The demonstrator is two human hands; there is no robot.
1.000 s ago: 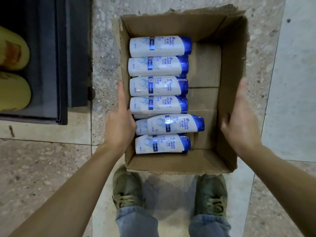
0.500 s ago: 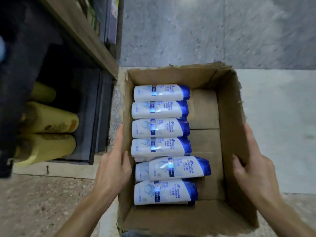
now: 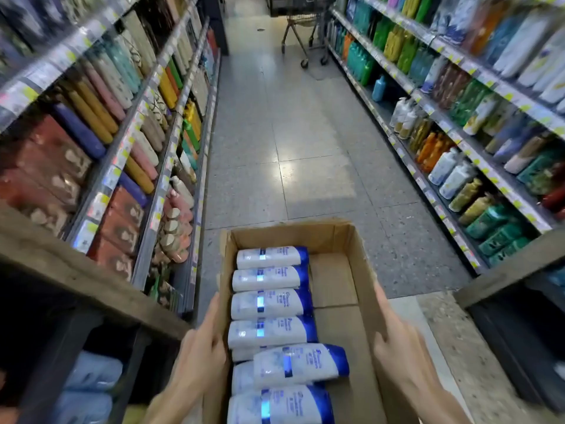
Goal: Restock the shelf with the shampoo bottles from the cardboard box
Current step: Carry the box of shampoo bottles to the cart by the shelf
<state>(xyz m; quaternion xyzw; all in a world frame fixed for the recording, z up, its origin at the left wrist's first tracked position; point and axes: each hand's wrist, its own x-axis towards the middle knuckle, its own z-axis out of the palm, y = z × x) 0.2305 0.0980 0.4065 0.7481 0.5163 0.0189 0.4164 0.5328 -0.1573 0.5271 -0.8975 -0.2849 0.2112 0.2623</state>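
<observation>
Box: the open brown cardboard box [image 3: 336, 240] sits between both hands at the foot of the aisle, mouth up, so its load stays put.
Left hand: the left hand [image 3: 203, 351] lies flat against the box's left outer wall, fingers straight along the cardboard, pressing inward rather than curling round anything.
Right hand: the right hand [image 3: 397, 347] presses the right wall the same way, fingers extended; the two palms likely squeeze the box to carry or steady it.
Task's thing: the white shampoo bottles with blue caps [image 3: 269, 304] lie on their sides in a column along the box's left half, caps pointing right; one lower bottle rides skewed on top of its neighbours. The right half shows bare cardboard floor.
Writing: the bottle labels carry blue print, too blurred to read; shelf price tags are also illegible.
Shelves: stocked bottle shelves [image 3: 128, 142] line both sides; a metal shopping trolley [image 3: 305, 35] stands far down the aisle.
Stage: judged, no bottle is out yet.
</observation>
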